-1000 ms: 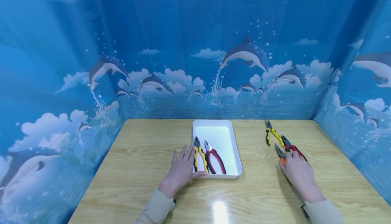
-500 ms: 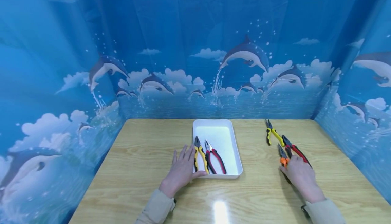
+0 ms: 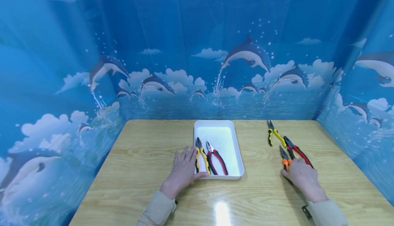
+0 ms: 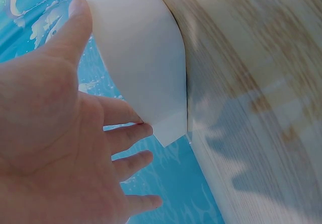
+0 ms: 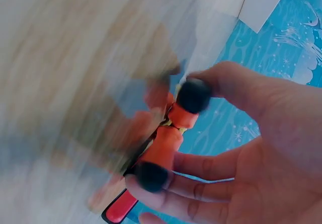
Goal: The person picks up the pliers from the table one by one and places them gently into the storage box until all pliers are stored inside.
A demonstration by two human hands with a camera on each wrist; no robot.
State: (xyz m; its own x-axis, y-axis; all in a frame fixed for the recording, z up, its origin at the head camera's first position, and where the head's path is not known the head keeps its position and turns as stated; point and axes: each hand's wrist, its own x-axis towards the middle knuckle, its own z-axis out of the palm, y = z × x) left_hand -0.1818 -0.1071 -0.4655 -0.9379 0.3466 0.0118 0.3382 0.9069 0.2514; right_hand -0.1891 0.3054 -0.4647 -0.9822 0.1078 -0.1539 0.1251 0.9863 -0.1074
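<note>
On the right side of the table, my right hand (image 3: 301,176) grips orange-and-black pliers (image 3: 285,162) by the handles, thumb on one side and fingers on the other. In the right wrist view the two black-tipped orange handles (image 5: 163,148) lie between thumb and fingers. My left hand (image 3: 182,171) rests with straight, spread fingers against the left side of a white tray (image 3: 238,161), its thumb at the near edge. Fingertips meet the tray's outer wall (image 4: 143,58) in the left wrist view. Inside the tray lie yellow-and-black pliers (image 3: 205,162) and red-and-black pliers (image 3: 220,160).
Beside the right hand lie another pair of red-and-black pliers (image 3: 303,156), close to the held ones. Yellow-handled long-nose pliers (image 3: 279,138) sit behind them. A blue dolphin-print curtain (image 3: 191,48) surrounds the wooden table (image 3: 147,143) at the back and sides.
The orange pliers have turned, their nose swinging slightly right, and more of their handles shows. The red pliers beside them shifted a little right. The left hand and tray stay put.
</note>
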